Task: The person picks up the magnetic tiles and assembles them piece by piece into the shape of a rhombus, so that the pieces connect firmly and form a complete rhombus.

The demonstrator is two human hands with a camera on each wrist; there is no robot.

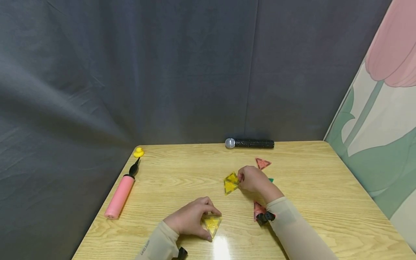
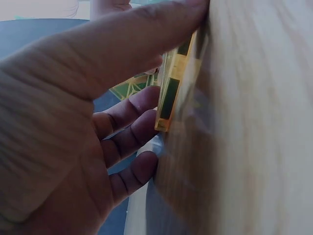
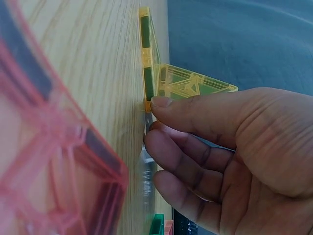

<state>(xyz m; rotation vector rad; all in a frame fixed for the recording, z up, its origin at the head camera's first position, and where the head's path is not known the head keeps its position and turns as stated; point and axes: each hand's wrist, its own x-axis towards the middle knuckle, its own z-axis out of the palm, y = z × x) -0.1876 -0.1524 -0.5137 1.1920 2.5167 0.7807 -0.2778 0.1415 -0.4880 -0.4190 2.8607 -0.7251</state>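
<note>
On the table, my left hand (image 1: pixel 195 218) spans a yellow triangular magnetic tile (image 1: pixel 212 225), gripping it between thumb and fingers; the left wrist view shows the tile's edge (image 2: pixel 169 98) against the tabletop. Farther forward, my right hand (image 1: pixel 255 182) pinches the corner of a pair of joined yellow triangular tiles. One of these, a flat tile (image 3: pixel 146 63), lies on the table, while the other, a raised tile (image 3: pixel 195 85), tilts up from it. The exact fingertip contact of the right hand is partly hidden.
A red triangular tile (image 1: pixel 262 163) lies beyond my right hand, another red tile (image 1: pixel 257 209) partly under the right wrist. A green tile (image 1: pixel 271 180) peeks out behind that hand. A microphone (image 1: pixel 250 143), a rubber duck (image 1: pixel 138 152) and a pink hand pump (image 1: pixel 120 196) rest near the edges.
</note>
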